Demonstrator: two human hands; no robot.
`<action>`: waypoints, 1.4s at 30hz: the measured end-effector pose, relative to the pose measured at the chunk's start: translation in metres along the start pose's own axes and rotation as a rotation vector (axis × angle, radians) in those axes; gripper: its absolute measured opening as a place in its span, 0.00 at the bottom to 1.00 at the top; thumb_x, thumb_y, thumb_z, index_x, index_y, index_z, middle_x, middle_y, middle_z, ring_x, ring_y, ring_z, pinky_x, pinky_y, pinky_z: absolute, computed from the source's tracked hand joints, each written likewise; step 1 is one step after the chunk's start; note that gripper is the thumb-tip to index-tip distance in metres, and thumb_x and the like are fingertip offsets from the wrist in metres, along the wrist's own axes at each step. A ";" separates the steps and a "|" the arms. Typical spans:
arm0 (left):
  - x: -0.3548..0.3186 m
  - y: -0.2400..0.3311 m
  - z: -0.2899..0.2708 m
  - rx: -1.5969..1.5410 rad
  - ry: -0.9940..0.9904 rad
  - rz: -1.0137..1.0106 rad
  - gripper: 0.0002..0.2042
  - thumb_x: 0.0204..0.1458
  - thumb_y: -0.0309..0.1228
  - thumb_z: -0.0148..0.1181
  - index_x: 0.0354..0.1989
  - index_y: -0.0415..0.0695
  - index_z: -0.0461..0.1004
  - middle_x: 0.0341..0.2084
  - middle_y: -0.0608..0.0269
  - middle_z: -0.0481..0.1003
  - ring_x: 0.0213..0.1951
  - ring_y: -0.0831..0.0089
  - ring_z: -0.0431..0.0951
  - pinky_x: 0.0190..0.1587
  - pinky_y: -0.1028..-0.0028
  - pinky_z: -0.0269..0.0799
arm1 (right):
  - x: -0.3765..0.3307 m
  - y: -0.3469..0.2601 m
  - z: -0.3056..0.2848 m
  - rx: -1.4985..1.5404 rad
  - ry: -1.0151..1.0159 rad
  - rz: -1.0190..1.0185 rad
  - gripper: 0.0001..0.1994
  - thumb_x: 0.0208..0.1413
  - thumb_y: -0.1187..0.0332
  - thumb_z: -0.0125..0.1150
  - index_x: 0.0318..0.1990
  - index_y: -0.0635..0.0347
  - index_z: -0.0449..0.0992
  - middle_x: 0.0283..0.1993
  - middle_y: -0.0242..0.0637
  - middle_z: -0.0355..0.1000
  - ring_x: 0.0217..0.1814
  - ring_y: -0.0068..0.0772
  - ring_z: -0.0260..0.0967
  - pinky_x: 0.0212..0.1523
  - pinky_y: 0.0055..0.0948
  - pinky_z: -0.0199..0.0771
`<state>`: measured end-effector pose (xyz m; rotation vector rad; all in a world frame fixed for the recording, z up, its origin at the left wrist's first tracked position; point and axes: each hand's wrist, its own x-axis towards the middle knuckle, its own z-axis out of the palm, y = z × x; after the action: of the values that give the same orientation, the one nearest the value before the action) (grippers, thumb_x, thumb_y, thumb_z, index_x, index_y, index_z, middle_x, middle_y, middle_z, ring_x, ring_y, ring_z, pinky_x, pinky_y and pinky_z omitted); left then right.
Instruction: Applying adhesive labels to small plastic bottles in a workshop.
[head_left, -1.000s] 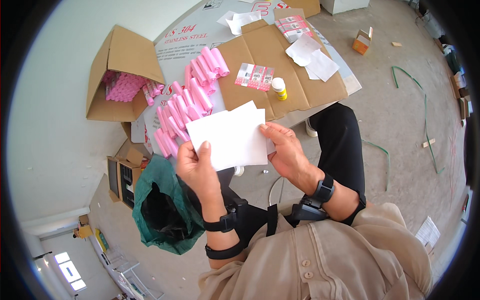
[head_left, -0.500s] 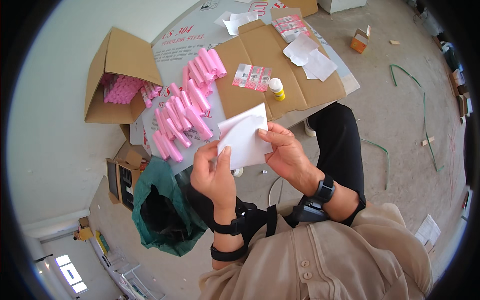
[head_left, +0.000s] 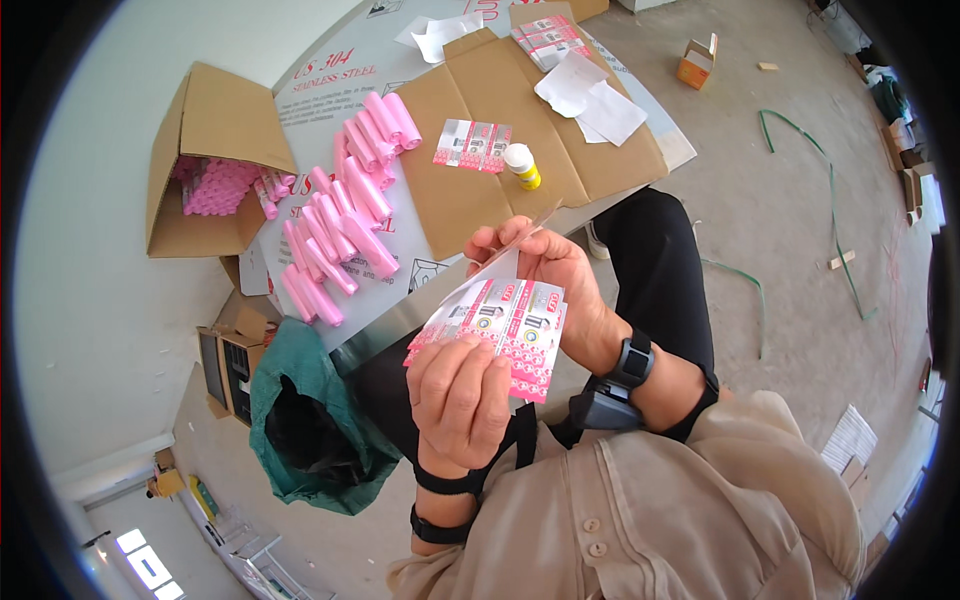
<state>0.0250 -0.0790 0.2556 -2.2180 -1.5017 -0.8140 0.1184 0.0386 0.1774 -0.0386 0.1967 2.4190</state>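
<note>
At far left an open cardboard box (head_left: pixel 215 165) lies on its side on the table, packed with pink rolls; more loose pink rolls (head_left: pixel 340 215) lie in a row just to its right on the white printed sheet (head_left: pixel 330 95). Below the table edge, near left, a green bag (head_left: pixel 310 420) stands open with a dark lining; what it holds cannot be made out. A smaller carton (head_left: pixel 228 365) sits beside it on the floor.

Centre: the left hand (head_left: pixel 460 400) is closed on the near edge of a pink-and-white printed label sheet (head_left: pixel 505 325), fingers curled over its front. The right hand (head_left: pixel 545 270) pinches the far upper corner, where a thin clear or white layer lifts away from the sheet. The sheet is held in the air above the lap, just off the near table edge.

Judgement: the step in hand looks like separating the backing or a label from the sheet. The next move calls for a steady pull with the left grip kept firm, so that the sheet does not buckle.

On the flattened cardboard (head_left: pixel 520 150) beyond lie a smaller label strip (head_left: pixel 472 145) and a yellow bottle with a white cap (head_left: pixel 522 165), near each other but apart. Farther right lie white paper sheets (head_left: pixel 590 95) and a stack of label sheets (head_left: pixel 548 38). At far right a small orange box (head_left: pixel 697 62) stands open on the concrete floor, contents not visible.
</note>
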 end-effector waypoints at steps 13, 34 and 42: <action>0.001 -0.005 0.002 -0.092 0.142 -0.203 0.13 0.35 0.13 0.59 0.33 0.36 0.71 0.28 0.55 0.74 0.30 0.58 0.76 0.32 0.66 0.74 | 0.000 -0.005 -0.014 -0.264 0.019 0.091 0.15 0.52 0.76 0.52 0.49 0.64 0.68 0.44 0.37 0.72 0.43 0.30 0.72 0.47 0.32 0.72; -0.004 -0.020 0.018 -0.759 0.578 -1.133 0.13 0.48 0.17 0.57 0.42 0.26 0.70 0.36 0.55 0.75 0.37 0.75 0.74 0.44 0.76 0.68 | -0.010 0.006 0.012 -0.872 0.084 -0.232 0.11 0.47 0.84 0.57 0.40 0.65 0.73 0.36 0.31 0.73 0.36 0.17 0.69 0.38 0.17 0.70; -0.011 -0.033 0.013 -0.729 0.578 -1.182 0.13 0.46 0.15 0.56 0.43 0.26 0.70 0.36 0.56 0.75 0.36 0.75 0.74 0.43 0.77 0.69 | -0.006 0.006 0.012 -0.867 0.161 -0.313 0.11 0.46 0.84 0.58 0.38 0.64 0.71 0.35 0.30 0.72 0.36 0.15 0.68 0.38 0.16 0.69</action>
<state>-0.0052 -0.0671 0.2370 -0.9316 -2.3159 -2.3687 0.1195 0.0322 0.1907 -0.6037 -0.7382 2.0142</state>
